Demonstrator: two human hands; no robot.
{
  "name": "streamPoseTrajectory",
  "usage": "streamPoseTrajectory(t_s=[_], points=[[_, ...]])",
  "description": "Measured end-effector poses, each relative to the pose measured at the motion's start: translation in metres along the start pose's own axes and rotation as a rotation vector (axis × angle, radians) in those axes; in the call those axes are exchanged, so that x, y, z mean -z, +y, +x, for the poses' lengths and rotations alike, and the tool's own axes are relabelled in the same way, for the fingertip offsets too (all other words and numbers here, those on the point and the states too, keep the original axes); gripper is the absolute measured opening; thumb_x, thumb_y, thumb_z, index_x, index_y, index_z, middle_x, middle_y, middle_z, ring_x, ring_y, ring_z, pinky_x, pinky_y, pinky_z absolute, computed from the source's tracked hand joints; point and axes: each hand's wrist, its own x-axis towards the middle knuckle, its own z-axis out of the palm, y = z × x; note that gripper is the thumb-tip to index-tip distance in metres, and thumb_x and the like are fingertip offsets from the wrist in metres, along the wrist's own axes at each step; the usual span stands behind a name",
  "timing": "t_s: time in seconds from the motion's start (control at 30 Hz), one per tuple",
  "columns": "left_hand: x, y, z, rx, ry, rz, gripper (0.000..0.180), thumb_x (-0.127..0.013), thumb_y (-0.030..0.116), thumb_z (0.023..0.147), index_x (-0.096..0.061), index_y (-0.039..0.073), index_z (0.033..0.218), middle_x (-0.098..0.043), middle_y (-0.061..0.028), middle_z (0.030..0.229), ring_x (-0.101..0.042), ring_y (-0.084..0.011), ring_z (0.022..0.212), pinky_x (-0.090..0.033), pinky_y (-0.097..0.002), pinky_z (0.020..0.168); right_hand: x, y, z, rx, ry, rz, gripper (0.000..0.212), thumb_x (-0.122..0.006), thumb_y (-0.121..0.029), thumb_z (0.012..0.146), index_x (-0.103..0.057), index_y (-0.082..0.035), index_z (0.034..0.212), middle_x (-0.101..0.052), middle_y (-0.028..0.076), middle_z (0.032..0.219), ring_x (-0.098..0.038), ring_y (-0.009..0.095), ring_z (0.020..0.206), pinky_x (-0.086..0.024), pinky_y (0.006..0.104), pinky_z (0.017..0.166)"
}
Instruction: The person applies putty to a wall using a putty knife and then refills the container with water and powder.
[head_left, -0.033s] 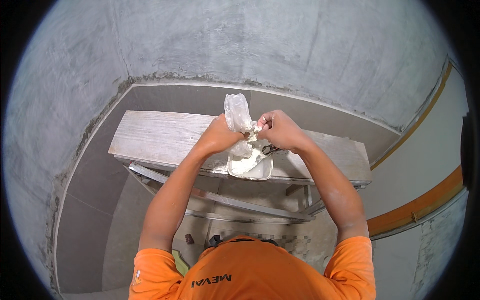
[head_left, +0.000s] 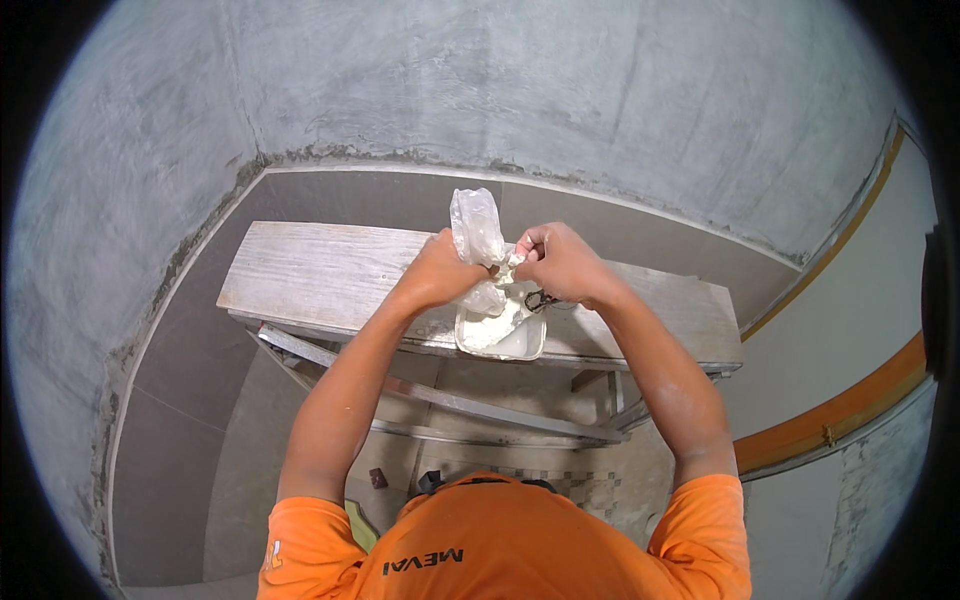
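Note:
A clear plastic bag [head_left: 477, 222] with whitish contents stands out above and below my left hand [head_left: 440, 272], whose fingers are wrapped round its middle. My right hand [head_left: 563, 262] pinches a whitish piece at the bag's side, probably part of the bag's gathered edge. Both hands are over a white square tub [head_left: 512, 347]. White powder [head_left: 486, 330] lies in the tub, heaped toward its left side. A dark, looped thing [head_left: 541, 299] hangs or lies by the tub's right rim below my right hand; its kind is unclear.
The tub stands on a long, whitish-stained wooden bench [head_left: 320, 270] with braced legs. Behind it runs a grey tiled band under a rough plastered wall [head_left: 480, 90]. At the right is a pale panel with an orange-brown edge [head_left: 840, 405]. A small dark red object [head_left: 378, 479] lies on the floor.
The top of the bag has shifted very slightly. Both hands stay in nearly the same place, still on the bag.

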Motion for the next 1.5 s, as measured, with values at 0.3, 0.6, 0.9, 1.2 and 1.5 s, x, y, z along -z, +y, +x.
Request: streamPoseTrajectory(t_s=[0.3, 0.6, 0.9, 1.2, 1.5], points=[[-0.004, 0.005, -0.002, -0.084, -0.140, -0.110, 0.036, -0.080, 0.016, 0.078, -0.070, 0.001, 0.109, -0.074, -0.0139, 0.101, -0.069, -0.0231, 0.096, -0.052, -0.0360, 0.086, -0.013, -0.005, 0.001, 0.044, 0.226, -0.309, 0.020, -0.073, -0.017, 0.075, -0.066, 0.001, 0.080, -0.070, 0.023, 0.081, -0.068, 0.043, 0.081, -0.054, 0.0450, 0.080], [-0.007, -0.006, 0.006, -0.012, -0.091, -0.017, 0.025, -0.071, 0.010, 0.087, -0.068, -0.001, 0.110, -0.071, -0.0108, 0.101, -0.064, -0.0182, 0.096, -0.050, -0.0347, 0.087, 0.010, -0.004, -0.005, -0.029, -0.121, 0.215, 0.007, -0.071, -0.002, 0.079, -0.064, -0.004, 0.081, -0.065, 0.001, 0.076, -0.057, 0.009, 0.069, -0.045, 0.0268, 0.061], [-0.009, 0.008, 0.001, -0.021, -0.077, -0.119, 0.031, -0.073, 0.014, 0.085, -0.070, 0.000, 0.112, -0.074, -0.0132, 0.101, -0.067, -0.0199, 0.094, -0.052, -0.0361, 0.084, -0.005, -0.002, -0.007, 0.128, 0.141, -0.211, 0.014, -0.071, -0.011, 0.079, -0.069, 0.003, 0.077, -0.063, 0.014, 0.063, -0.059, 0.022, 0.056, -0.047, 0.0358, 0.058], [-0.002, 0.004, -0.005, 0.067, -0.008, -0.121, 0.034, -0.078, 0.013, 0.081, -0.068, -0.001, 0.110, -0.072, -0.0122, 0.100, -0.066, -0.0175, 0.095, -0.052, -0.0349, 0.085, -0.001, -0.010, -0.018, 0.168, -0.004, -0.506, 0.019, -0.072, -0.016, 0.083, -0.075, 0.002, 0.087, -0.066, 0.023, 0.072, -0.066, 0.040, 0.071, -0.052, 0.0450, 0.071], [0.007, -0.001, -0.028, 0.100, 0.063, -0.393, 0.044, -0.072, 0.004, 0.084, -0.062, 0.001, 0.127, -0.068, -0.0096, 0.116, -0.064, -0.0181, 0.109, -0.050, -0.0328, 0.095, -0.029, -0.013, -0.041, 0.130, 0.238, -0.440, 0.021, -0.071, -0.013, 0.088, -0.076, -0.005, 0.107, -0.072, 0.021, 0.090, -0.068, 0.040, 0.092, -0.053, 0.0471, 0.086]])
